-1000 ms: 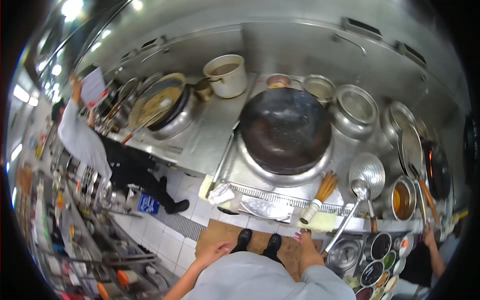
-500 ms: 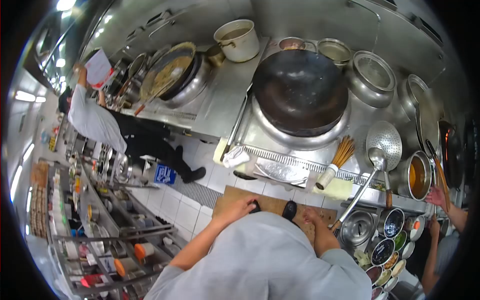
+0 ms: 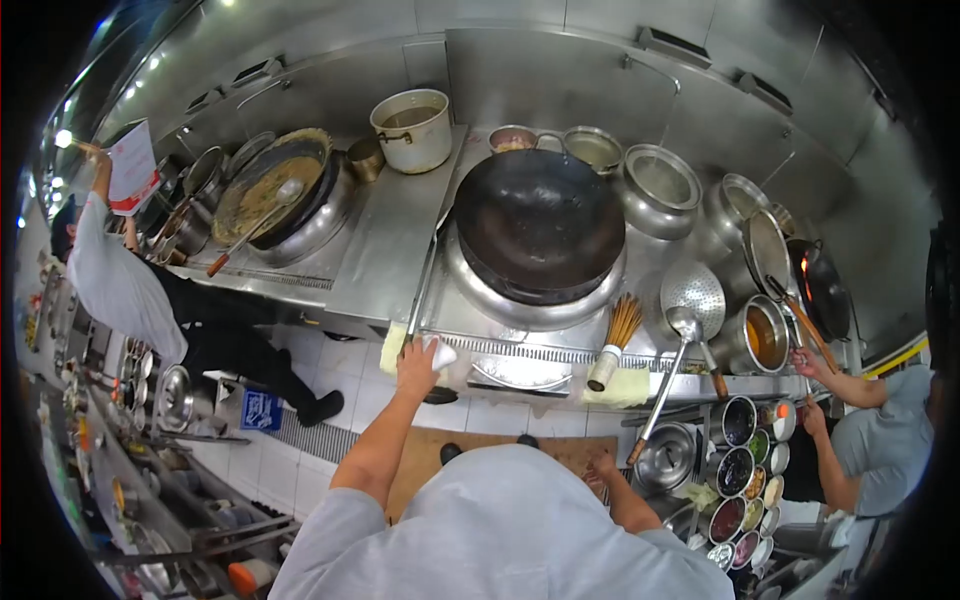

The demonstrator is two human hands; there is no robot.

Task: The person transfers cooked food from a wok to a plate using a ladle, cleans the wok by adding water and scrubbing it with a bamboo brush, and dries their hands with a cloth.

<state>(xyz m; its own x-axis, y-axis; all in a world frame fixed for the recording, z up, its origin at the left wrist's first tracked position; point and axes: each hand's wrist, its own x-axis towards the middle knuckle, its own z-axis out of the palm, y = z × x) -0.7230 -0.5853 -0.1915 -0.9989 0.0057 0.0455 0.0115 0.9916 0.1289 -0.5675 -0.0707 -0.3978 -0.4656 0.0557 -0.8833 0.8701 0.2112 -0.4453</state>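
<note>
My left hand point(image 3: 417, 368) reaches to the stove's front edge, its fingers closed on a folded white cloth point(image 3: 443, 354). A long metal handle point(image 3: 424, 285) leans on the stove just beyond that hand. Low beside my body hangs my right hand point(image 3: 602, 470), holding nothing, its fingers loosely apart. Nearest to it on the right is a ladle point(image 3: 683, 325), its long handle slanting down past the counter edge. A bamboo brush point(image 3: 622, 330) lies on the front ledge between the hands. The big black wok point(image 3: 540, 225) rests tilted on its burner ring.
A perforated skimmer point(image 3: 692, 298) lies under the ladle. Pots stand along the back, including a tall pot point(image 3: 412, 130). Seasoning bowls point(image 3: 735, 470) and a lidded pot point(image 3: 665, 455) are at right. One person point(image 3: 880, 430) works at right, another point(image 3: 130, 275) holds a box at left.
My left hand has moved from beside my body forward to the stove edge and closed on the white cloth. My right hand stays low. The view has shifted rightward.
</note>
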